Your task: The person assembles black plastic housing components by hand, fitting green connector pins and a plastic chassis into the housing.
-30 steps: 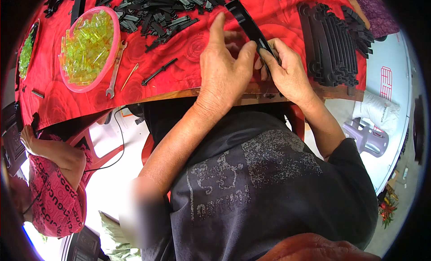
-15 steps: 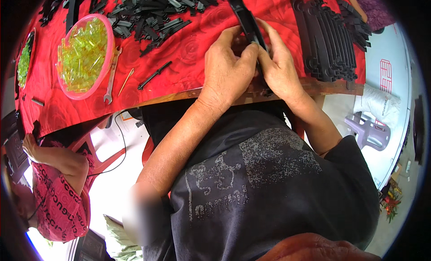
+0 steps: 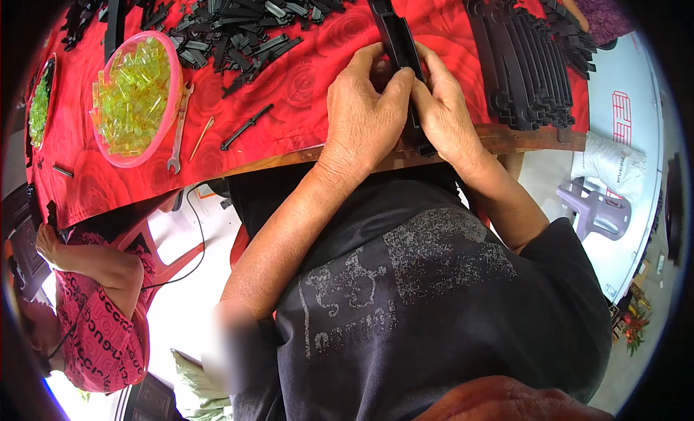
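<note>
A long black plastic channel-shaped piece (image 3: 396, 39) stretches away from me above the table's front edge, its hollow side turned up. My left hand (image 3: 367, 108) is closed round its left side, the thumb pressing near the middle of the channel. From the right, my right hand (image 3: 445, 110) grips the same piece, its thumb close to the left thumb. Whatever lies under the two thumbs is hidden. The near end of the piece shows below the hands, by the wooden table edge.
On the red cloth (image 3: 303, 84) lie a heap of small black parts (image 3: 246, 23), a pink basket (image 3: 173, 95) of yellow-green clear pieces, a wrench (image 3: 179, 132) and a black rod tool (image 3: 246, 126). Stacked long black pieces (image 3: 520, 66) lie at right. Another person (image 3: 101, 298) sits at left.
The black piece has rolled a little in my hands, so more of its hollow inside shows. Both hands keep their hold in nearly the same place.
</note>
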`<state>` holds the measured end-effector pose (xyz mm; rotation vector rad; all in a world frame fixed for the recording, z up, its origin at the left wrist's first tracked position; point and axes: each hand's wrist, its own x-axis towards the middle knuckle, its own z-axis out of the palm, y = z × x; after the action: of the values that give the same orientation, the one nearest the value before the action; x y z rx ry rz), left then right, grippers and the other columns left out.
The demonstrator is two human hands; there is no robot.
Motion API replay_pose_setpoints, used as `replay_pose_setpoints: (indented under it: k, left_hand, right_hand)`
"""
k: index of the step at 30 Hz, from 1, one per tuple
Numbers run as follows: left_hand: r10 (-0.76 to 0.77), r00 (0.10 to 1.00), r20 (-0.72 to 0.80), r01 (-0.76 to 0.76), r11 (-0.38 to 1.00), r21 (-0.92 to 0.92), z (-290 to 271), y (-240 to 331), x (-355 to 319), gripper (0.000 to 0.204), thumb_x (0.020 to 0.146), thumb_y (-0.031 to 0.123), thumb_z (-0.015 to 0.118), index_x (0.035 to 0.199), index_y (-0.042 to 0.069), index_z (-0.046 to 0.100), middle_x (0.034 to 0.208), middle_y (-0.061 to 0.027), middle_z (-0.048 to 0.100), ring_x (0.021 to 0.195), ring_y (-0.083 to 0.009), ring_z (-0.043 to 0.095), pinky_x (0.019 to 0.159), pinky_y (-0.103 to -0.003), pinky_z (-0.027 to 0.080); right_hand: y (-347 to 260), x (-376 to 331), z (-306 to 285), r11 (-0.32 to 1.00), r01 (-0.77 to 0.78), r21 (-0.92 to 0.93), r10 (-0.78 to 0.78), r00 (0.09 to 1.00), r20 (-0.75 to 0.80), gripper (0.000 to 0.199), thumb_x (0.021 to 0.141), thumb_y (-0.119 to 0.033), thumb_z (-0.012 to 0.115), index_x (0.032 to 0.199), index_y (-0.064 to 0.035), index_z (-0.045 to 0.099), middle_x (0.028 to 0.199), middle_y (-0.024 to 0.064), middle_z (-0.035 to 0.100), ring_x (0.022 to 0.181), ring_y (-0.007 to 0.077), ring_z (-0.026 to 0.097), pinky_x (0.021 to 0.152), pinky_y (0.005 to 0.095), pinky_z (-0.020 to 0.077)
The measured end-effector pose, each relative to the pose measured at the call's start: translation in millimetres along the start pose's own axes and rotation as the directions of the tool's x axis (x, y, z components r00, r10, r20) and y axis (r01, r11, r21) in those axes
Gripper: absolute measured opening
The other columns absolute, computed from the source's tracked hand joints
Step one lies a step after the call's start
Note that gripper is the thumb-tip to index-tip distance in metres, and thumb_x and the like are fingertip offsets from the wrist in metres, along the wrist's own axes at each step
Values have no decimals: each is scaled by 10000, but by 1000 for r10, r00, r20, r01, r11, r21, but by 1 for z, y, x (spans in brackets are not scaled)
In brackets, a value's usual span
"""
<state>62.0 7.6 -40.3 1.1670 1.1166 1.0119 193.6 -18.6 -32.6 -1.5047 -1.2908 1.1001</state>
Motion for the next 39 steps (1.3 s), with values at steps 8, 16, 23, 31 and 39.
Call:
replay_pose_setpoints:
  k: [8,16,23,31,39]
  left_hand:
    - [-43,999,2,43,999,-23,-6,1,2,376,884,170,678,1179,-63,661,861,-154,737,777,-235,724,728,-356,563]
    - [-12,1000,-5,13,993,114,-17,5,2,359,887,178,668,1142,-75,679,799,-156,719,743,-232,712,717,-363,555]
    - [-117,988,100,102,984,148,-22,16,-5,336,882,175,669,1105,-73,706,786,-157,722,697,-222,710,673,-355,552]
    - [153,986,63,-163,956,244,-17,10,-21,454,866,142,715,1269,-43,614,935,-200,702,822,-327,708,726,-411,560]
    - [317,909,269,-416,665,621,-14,9,-50,620,816,116,778,1378,-20,553,1127,-211,590,1001,-376,593,877,-446,521]
  right_hand:
    - [-5,-4,2,999,4,-41,-4,1000,6,500,1036,-154,521,1491,12,397,1012,111,655,892,117,629,812,299,538]
    - [-14,-15,-3,977,-160,140,161,987,7,521,1076,-208,488,1522,29,362,980,50,593,943,109,592,852,277,518]
    - [-8,4,-9,887,-113,447,117,993,19,468,1080,-282,545,1437,14,483,1205,85,664,1080,137,643,944,299,524]
    - [-1,15,-9,763,-207,612,147,978,148,305,1058,-213,581,1288,-16,617,1141,79,720,1048,159,690,925,290,550]
    - [3,20,-10,758,-175,628,173,983,65,266,1062,-191,567,1233,1,631,1139,111,713,1117,241,700,964,350,581]
